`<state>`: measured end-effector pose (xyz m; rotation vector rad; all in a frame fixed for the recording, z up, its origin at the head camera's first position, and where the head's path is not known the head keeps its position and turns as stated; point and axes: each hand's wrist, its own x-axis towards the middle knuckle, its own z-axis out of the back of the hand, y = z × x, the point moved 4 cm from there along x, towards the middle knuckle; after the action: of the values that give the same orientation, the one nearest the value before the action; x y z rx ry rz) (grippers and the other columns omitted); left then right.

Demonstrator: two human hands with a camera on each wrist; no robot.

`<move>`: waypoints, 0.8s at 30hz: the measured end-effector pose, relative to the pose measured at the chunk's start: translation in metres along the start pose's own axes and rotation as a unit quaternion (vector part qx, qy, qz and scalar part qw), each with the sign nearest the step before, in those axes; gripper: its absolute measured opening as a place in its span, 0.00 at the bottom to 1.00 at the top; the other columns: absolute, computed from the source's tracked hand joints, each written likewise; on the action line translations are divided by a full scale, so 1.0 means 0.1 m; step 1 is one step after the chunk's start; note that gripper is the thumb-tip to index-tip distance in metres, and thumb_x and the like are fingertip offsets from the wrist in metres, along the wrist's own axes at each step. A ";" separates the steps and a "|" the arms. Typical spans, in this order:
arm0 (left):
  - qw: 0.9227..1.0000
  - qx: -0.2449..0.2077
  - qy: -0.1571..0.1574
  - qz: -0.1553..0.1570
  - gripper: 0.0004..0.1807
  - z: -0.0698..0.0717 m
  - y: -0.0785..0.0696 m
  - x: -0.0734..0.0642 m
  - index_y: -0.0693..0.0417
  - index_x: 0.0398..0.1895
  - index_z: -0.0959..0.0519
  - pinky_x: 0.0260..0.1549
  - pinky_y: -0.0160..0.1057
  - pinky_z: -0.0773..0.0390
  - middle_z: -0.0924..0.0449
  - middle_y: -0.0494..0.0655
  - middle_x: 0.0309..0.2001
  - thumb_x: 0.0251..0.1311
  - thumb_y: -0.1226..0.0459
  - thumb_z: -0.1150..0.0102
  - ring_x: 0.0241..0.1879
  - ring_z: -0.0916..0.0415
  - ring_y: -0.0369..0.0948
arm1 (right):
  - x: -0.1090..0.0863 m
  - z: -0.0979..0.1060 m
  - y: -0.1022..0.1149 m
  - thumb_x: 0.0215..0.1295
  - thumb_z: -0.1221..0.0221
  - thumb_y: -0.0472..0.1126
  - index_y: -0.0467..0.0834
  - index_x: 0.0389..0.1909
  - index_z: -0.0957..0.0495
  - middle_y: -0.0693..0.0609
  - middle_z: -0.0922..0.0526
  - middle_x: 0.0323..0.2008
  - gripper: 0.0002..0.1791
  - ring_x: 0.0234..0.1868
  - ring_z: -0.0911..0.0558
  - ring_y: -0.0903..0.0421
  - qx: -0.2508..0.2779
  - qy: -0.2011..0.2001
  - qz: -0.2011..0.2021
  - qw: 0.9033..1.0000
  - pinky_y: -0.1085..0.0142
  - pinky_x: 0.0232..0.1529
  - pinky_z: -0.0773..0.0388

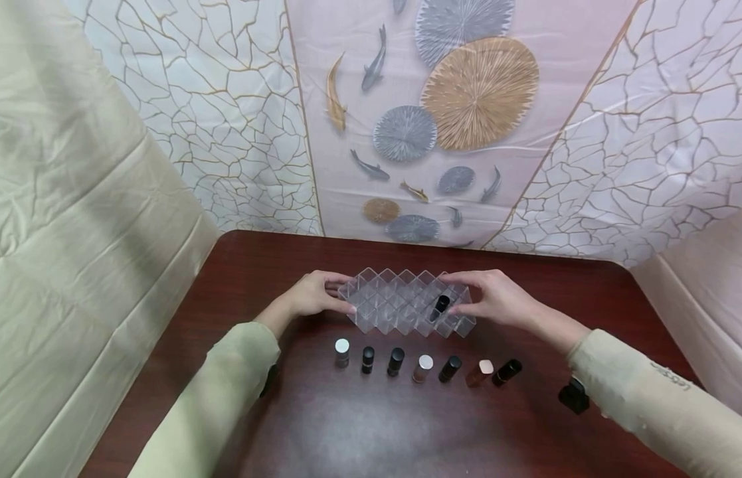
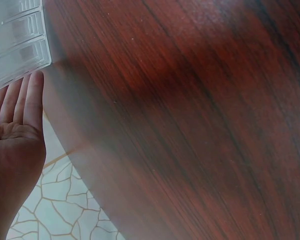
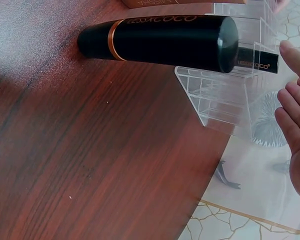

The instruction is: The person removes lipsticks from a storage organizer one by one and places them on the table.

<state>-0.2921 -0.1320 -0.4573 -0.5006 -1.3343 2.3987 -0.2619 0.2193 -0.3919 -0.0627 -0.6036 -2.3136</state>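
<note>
A clear plastic lipstick organizer (image 1: 394,302) with diamond-shaped compartments lies across the middle of the table. At its left end is my left hand (image 1: 313,293), thumb toward the front corner; in the left wrist view its straight fingers (image 2: 34,100) meet the edge. My right hand (image 1: 496,299) spans the right end, fingers extended, with the thumb beside a black lipstick (image 1: 442,304) standing tilted in one compartment. The right wrist view shows that lipstick (image 3: 260,61) partly hidden behind a nearer black tube (image 3: 170,42) with a gold band.
In front of the organizer runs a row of several lipsticks, among them a white-capped one (image 1: 342,352), a black one (image 1: 396,360) and a brown tube (image 1: 479,373) with a pale top. A patterned cloth (image 1: 406,199) hangs behind the dark wooden table (image 1: 371,425).
</note>
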 end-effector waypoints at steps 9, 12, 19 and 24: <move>1.000 0.005 -0.003 0.006 0.38 0.00 0.00 -0.01 0.59 0.70 0.20 0.64 0.50 0.20 0.13 0.54 0.60 0.57 0.59 0.18 0.63 0.17 0.51 | 0.01 -0.07 0.00 0.58 0.20 0.39 0.39 0.62 0.15 0.44 0.10 0.55 0.29 0.20 0.26 0.62 0.033 0.021 -0.008 0.999 0.68 0.27 0.26; 1.000 0.005 -0.004 0.004 0.38 0.00 -0.01 -0.01 0.59 0.70 0.20 0.63 0.50 0.20 0.13 0.55 0.60 0.57 0.59 0.17 0.62 0.17 0.51 | 0.02 -0.09 0.01 0.58 0.21 0.37 0.39 0.60 0.14 0.44 0.10 0.54 0.27 0.20 0.26 0.63 0.032 0.021 -0.004 0.999 0.68 0.26 0.25; 1.000 0.008 -0.001 0.002 0.38 0.00 -0.02 0.00 0.58 0.70 0.20 0.63 0.50 0.19 0.14 0.55 0.61 0.57 0.59 0.18 0.63 0.17 0.51 | 0.03 -0.10 0.04 0.59 0.22 0.34 0.39 0.54 0.11 0.47 0.08 0.49 0.21 0.24 0.22 0.64 0.013 -0.001 0.031 0.999 0.66 0.32 0.22; 1.000 0.009 -0.002 0.008 0.38 0.00 0.01 0.01 0.57 0.70 0.20 0.63 0.50 0.19 0.14 0.53 0.61 0.56 0.58 0.17 0.62 0.16 0.50 | 0.04 -0.12 0.04 0.60 0.23 0.32 0.39 0.53 0.11 0.48 0.08 0.48 0.19 0.38 0.12 0.54 0.005 -0.006 0.046 0.999 0.60 0.37 0.19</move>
<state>-0.2930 -0.1321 -0.4587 -0.5044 -1.3136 2.4240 -0.2603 0.2089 -0.3997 -0.0982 -0.6061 -2.2225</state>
